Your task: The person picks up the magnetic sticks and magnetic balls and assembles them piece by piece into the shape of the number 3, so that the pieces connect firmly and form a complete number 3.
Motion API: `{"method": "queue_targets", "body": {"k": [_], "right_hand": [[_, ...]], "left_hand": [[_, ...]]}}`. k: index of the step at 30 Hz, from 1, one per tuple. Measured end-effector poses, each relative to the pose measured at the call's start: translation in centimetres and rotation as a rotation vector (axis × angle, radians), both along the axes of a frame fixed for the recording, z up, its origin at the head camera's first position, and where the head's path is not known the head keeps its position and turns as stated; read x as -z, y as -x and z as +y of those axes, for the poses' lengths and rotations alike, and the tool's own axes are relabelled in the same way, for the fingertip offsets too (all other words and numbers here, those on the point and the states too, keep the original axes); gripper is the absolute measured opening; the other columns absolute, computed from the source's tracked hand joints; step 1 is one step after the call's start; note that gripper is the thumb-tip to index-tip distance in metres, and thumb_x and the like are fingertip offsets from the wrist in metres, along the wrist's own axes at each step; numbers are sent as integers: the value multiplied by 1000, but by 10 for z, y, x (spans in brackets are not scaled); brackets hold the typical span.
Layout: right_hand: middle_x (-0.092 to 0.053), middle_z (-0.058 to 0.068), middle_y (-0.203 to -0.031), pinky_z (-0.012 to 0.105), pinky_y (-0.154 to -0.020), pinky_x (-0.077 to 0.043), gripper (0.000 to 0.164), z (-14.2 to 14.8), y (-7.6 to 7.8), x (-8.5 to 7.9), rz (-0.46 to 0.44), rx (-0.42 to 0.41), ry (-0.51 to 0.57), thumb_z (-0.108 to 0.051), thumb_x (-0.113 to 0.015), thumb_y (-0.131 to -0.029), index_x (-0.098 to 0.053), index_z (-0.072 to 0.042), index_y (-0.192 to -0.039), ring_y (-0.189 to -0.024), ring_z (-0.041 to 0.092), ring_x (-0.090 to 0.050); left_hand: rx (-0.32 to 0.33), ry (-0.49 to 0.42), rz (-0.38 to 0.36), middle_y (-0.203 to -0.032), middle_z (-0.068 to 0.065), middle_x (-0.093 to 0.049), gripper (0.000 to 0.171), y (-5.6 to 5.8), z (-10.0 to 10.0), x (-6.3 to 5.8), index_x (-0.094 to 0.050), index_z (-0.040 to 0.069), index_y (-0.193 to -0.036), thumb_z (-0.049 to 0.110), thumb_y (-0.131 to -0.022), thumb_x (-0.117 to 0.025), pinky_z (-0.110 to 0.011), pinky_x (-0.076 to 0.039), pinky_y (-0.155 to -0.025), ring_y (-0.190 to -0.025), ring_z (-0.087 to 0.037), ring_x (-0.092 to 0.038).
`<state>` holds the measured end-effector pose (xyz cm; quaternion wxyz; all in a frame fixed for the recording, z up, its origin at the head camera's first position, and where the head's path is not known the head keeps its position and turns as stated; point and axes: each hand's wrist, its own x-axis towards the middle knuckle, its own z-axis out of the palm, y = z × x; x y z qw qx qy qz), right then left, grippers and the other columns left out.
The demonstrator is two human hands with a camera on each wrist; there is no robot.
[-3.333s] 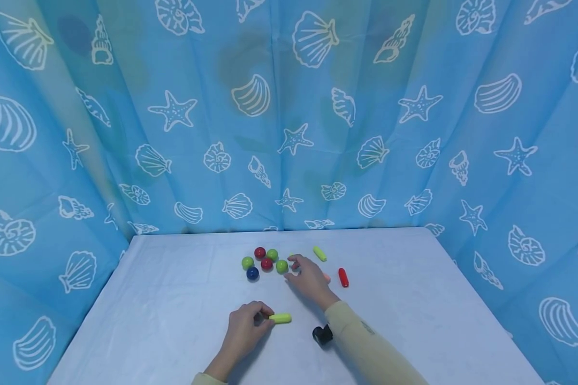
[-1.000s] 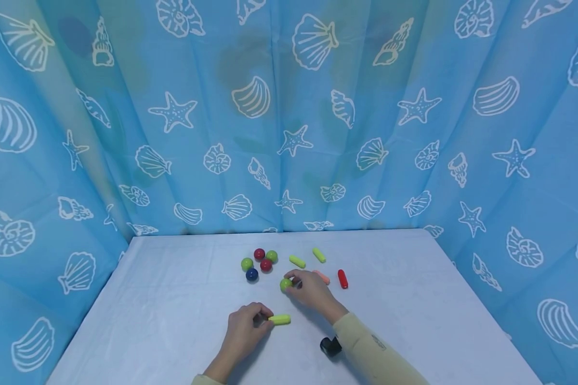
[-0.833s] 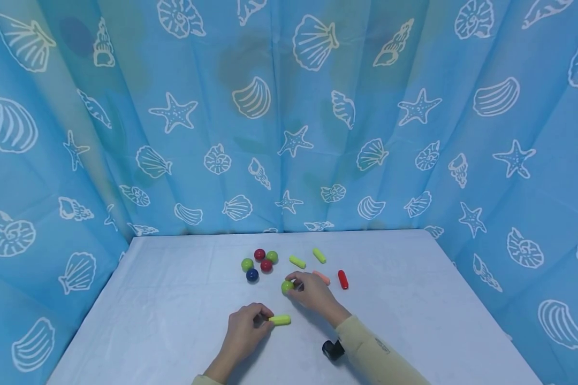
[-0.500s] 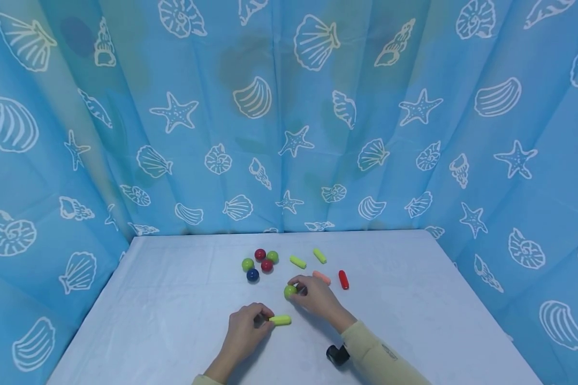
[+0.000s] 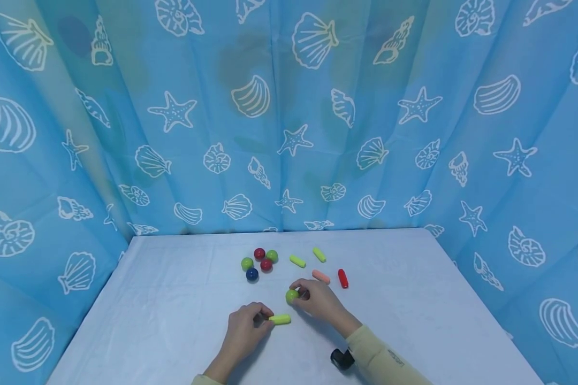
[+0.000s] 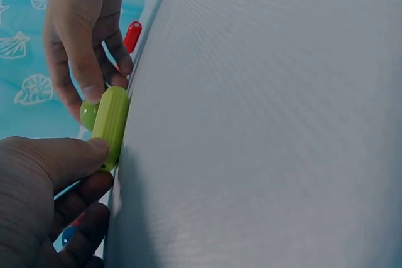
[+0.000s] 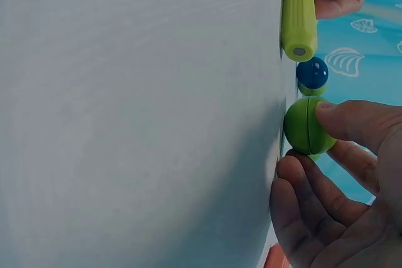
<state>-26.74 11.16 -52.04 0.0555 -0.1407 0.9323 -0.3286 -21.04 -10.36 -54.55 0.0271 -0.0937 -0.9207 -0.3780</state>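
My left hand (image 5: 244, 327) pinches one end of a yellow-green magnetic rod (image 5: 281, 319), which lies low over the table with its free end to the right. In the right wrist view a grey disc shows in the rod's (image 7: 299, 26) free end. My right hand (image 5: 319, 300) holds a green ball (image 5: 291, 295) between thumb and fingers, behind the rod and slightly right of its free end. A seam runs round the ball (image 7: 301, 125), and a gap separates it from the rod in that view. In the left wrist view the rod (image 6: 112, 123) partly covers the ball.
Left of centre cluster two red balls (image 5: 266, 264), two green balls (image 5: 247, 263) and a blue ball (image 5: 252, 274). Behind the right hand lie two yellow-green rods (image 5: 297, 261), an orange rod (image 5: 320, 276) and a red rod (image 5: 343, 278). A shell-patterned curtain (image 5: 279, 133) surrounds the white table (image 5: 173, 289).
The right hand has taken the green ball from beside the cluster and brought it toward me, slightly right, near the rod's free end. The left hand and its rod have stayed in place.
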Motion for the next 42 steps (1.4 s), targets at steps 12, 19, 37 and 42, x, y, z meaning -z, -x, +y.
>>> {"method": "queue_targets", "body": {"k": [12,19,37,42], "right_hand": [[-66,-10,-92,28,-73,-52,29,4,-6,-4,-70,-31,0,-25,-82,-87,-70,-24,-113,-82,10,-58],[-66,-11,-93,27,-73,-52,29,7,-8,-6,-89,-44,-3,-25,-82,-87,-70,-24,-113,-83,9,-59],[-68,-10,-92,30,-75,-54,29,9,-18,-6,-144,-76,51,-24,-82,-86,-70,-23,-112,-82,8,-61],[-68,-11,-92,29,-73,-53,29,10,-22,-5,-149,-71,52,-25,-82,-86,-68,-24,-112,-81,9,-60]], "left_hand": [[3,-10,-36,-88,14,-64,14,-1,-3,-1,-71,24,-97,20,-87,-80,-36,-44,-78,-82,-8,-55],[-16,-15,-43,-90,12,-64,14,0,-4,-2,-71,22,-99,20,-88,-79,-32,-48,-75,-84,-8,-57],[-65,-40,-39,-90,9,-64,13,2,-4,-8,-71,20,-97,17,-87,-79,-37,-50,-81,-86,-11,-57],[-65,-36,-34,-91,9,-65,13,3,-3,-7,-71,20,-98,17,-87,-79,-38,-50,-81,-88,-11,-58]]}}
